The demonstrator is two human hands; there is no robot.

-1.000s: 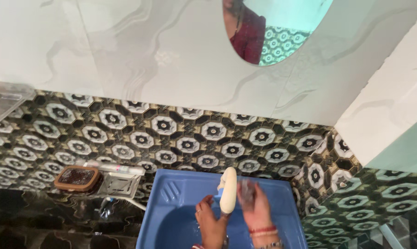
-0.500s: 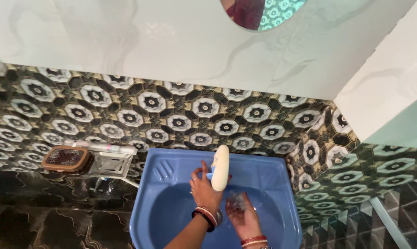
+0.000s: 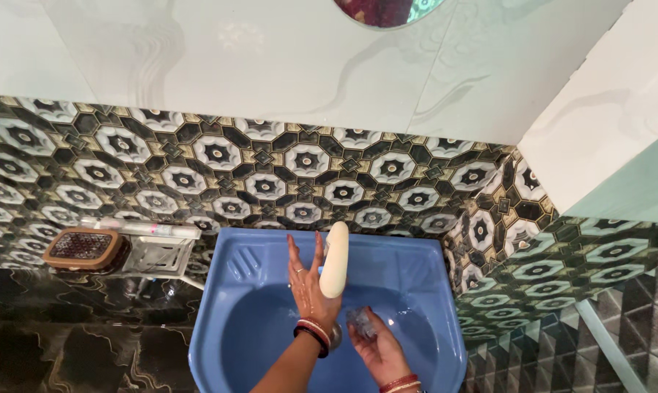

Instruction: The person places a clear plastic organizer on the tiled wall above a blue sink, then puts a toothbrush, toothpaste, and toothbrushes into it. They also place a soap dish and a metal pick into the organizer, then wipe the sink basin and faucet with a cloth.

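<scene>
while water runs off the cream tap (image 3: pixel 335 260) into the blue basin (image 3: pixel 227 320), left hand (image 3: pixel 307 280) now raised upright beside the tap, fingers straight and spread a little, palm toward the spout, gripping nothing; a second back it sat lower with fingers bent at the tap's base. right hand (image 3: pixel 372 342) dropped from up beside the spout to low under it, palm up, fingers loosely cupped round a wet, glistening clump (image 3: pixel 359 322), too blurred to name. looks like a shift from rubbing at the tap to rinsing beneath it. basin wet inside, no standing water to be seen, drain (image 3: pixel 335 336) half hidden by the left wrist. off to the left on the patterned tile wall (image 3: pixel 270 175), a brown soap dish (image 3: pixel 81 247) next to a metal rack (image 3: pixel 158 255) with a pale tube (image 3: pixel 143 228) along its top; contents of the dish not clear.
</scene>
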